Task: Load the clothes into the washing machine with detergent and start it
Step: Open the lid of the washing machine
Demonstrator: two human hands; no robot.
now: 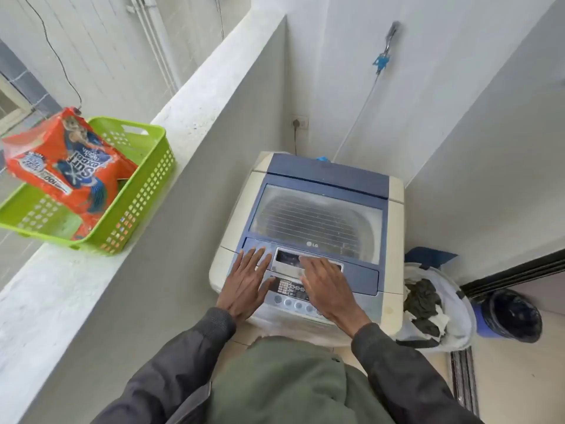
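Opening step, nothing loaded: Surf Excel detergent packet [65, 166] in green basket [146, 191] upper left, washing machine [394, 255] centre with lid [318, 215] down. Left hand [244, 283] and right hand [327, 286] flat, fingers straight, pressing lid's front edge, holding nothing. Next likely lifting lid; clothes [423, 301] bagged lower right.

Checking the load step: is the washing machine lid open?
No, the washing machine lid lies flat and closed, with the left hand and right hand resting on its front edge.
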